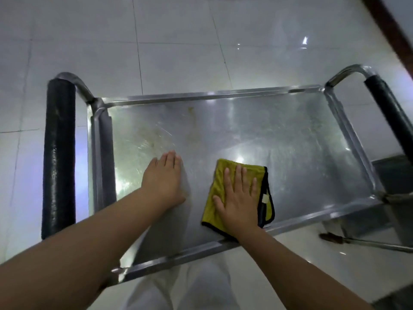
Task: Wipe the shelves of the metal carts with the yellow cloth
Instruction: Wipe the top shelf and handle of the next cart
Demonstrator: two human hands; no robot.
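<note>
We press the yellow cloth (225,198) flat under our right hand (240,204), fingers spread, on the cart's steel shelf (268,135); our left hand (164,180) rests beside it, fingers together; glossy white floor tiles (178,41) all round.

The cart's top shelf (279,135) spans the middle of the view. The cloth (220,198) lies on it toward 5 o'clock, with the right hand (238,198) flat on top. The left hand (164,177) rests on the shelf just beside it, at 9 o'clock of the cloth. Handles stand at 9 o'clock (58,157) and 3 o'clock (390,115) of the shelf.
</note>
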